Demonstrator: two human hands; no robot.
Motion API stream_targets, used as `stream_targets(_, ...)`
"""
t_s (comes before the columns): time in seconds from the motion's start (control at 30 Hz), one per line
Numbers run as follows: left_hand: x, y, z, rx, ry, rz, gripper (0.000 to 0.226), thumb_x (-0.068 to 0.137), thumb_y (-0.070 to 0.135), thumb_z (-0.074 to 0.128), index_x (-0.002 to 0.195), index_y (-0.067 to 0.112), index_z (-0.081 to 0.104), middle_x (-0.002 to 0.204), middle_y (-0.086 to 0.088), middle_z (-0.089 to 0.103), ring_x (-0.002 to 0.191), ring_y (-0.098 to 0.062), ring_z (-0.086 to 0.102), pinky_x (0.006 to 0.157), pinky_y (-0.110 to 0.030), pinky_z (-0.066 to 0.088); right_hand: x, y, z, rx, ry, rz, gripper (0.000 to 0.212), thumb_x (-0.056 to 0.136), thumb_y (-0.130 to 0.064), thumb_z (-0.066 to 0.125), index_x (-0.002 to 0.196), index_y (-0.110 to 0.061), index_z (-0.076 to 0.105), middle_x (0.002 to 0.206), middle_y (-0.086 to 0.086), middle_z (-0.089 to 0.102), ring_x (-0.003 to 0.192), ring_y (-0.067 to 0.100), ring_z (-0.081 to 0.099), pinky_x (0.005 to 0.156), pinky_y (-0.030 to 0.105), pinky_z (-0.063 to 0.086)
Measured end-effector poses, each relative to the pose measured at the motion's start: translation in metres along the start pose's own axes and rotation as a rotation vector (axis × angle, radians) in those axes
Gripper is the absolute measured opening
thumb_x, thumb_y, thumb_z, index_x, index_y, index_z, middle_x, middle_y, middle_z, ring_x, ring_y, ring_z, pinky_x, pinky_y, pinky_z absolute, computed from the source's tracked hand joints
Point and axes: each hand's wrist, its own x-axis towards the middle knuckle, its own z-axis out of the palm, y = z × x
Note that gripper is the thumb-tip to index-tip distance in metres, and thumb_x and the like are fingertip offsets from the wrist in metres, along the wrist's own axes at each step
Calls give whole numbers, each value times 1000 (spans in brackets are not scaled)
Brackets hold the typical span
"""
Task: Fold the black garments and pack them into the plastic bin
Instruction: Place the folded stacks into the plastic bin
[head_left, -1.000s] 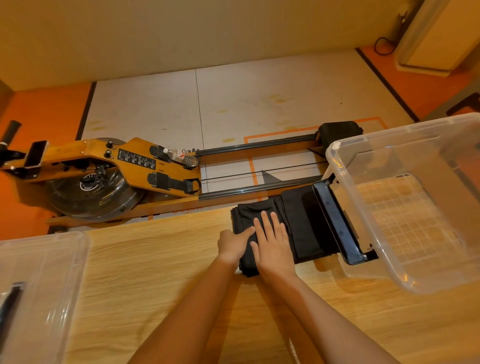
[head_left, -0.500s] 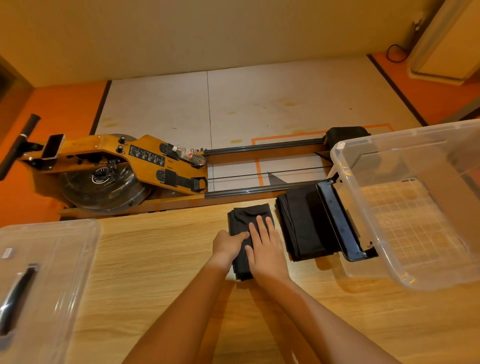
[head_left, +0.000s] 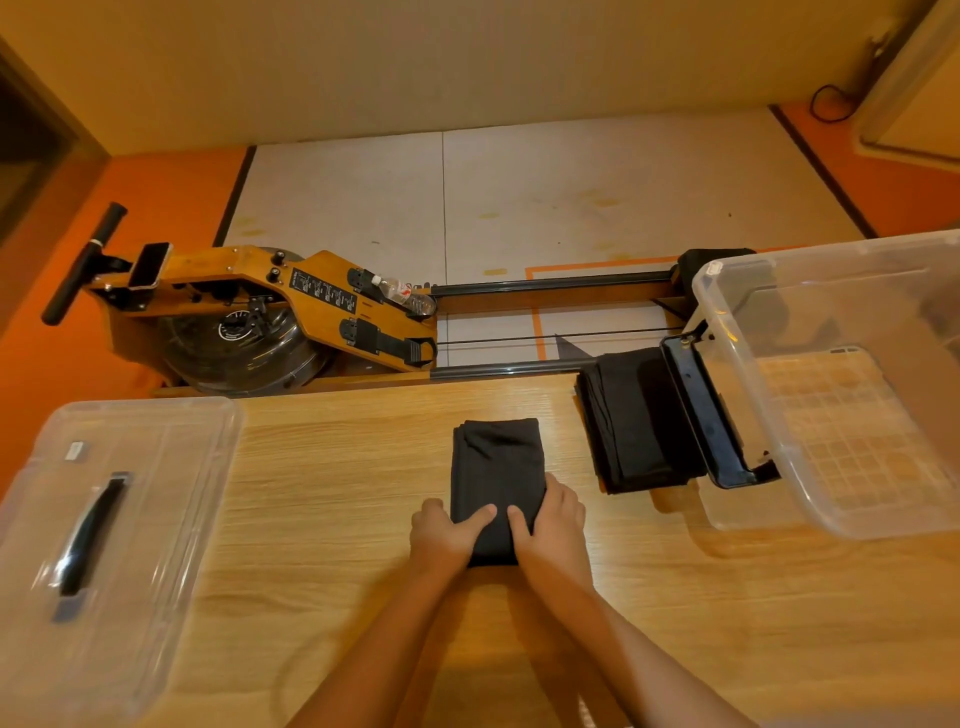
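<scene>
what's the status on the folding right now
Both hands, left hand and right hand, gripping near end of folded garment. Second garment beside empty bin. Nothing in the way.

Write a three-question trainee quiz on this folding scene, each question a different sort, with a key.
1. True or false: the folded black garment under the hands lies inside the plastic bin.
2. Multiple choice: where is the bin lid? A) on the bin B) on the table's left side C) on the floor
3. Fill in: the left hand and right hand both have a grip on the garment's ____ end, near or far.

Key: 1 false, it lies on the table, while a second black stack sits beside the bin; 2 B; 3 near.
</scene>
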Motion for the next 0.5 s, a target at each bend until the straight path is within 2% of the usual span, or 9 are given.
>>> stream_targets(0.1, -8, -3, 3, -58, -41, -6, 55, 84, 35, 72, 119, -1, 50, 117, -15, 60, 105, -29, 59, 75, -31, 49, -4, -1, 1, 14, -48, 70, 60, 96, -36, 51, 146, -12, 27, 140, 8, 41, 128, 21, 34, 101, 30, 36)
stream_targets(0.2, -12, -5, 2, -53, -64, 27, 38, 85, 33, 72, 102, 4, 52, 103, -11, 62, 95, -26, 60, 69, -28, 44, 2, -2, -1, 117, -109, 235, 61, 91, -35, 60, 139, -7, 36, 134, 12, 46, 123, 26, 43, 100, 36, 43)
stream_targets(0.3, -12, -11, -2, -54, -91, 48, 32, 84, 34, 72, 82, 12, 49, 85, -4, 59, 82, -21, 57, 60, -28, 42, 12, 0, -9, 246, -211, 386, 59, 81, -34, 72, 123, -2, 45, 115, 9, 57, 108, 26, 57, 81, 34, 50)
stream_targets(0.37, -14, -17, -1, -60, -121, 38, 33, 83, 34, 73, 77, 14, 48, 85, -6, 62, 81, -21, 60, 65, -31, 46, 15, 1, -14, 288, -280, 428, 51, 76, -33, 75, 110, 1, 55, 106, 8, 63, 100, 26, 62, 78, 35, 53)
stream_targets(0.43, -18, -23, 2, -49, -156, 33, 33, 84, 36, 72, 81, 12, 49, 98, -13, 66, 88, -25, 62, 76, -37, 50, 11, 1, -16, 353, -339, 474, 46, 72, -33, 74, 103, 0, 62, 101, 13, 67, 93, 26, 65, 78, 35, 54)
stream_targets(0.5, -27, -22, -1, 96, -150, 75, 39, 84, 43, 69, 93, 11, 49, 110, -13, 62, 96, -24, 60, 80, -39, 49, 4, 2, -16, 327, -353, 472, 60, 60, -45, 72, 101, -3, 64, 101, 14, 66, 92, 25, 64, 77, 34, 54)
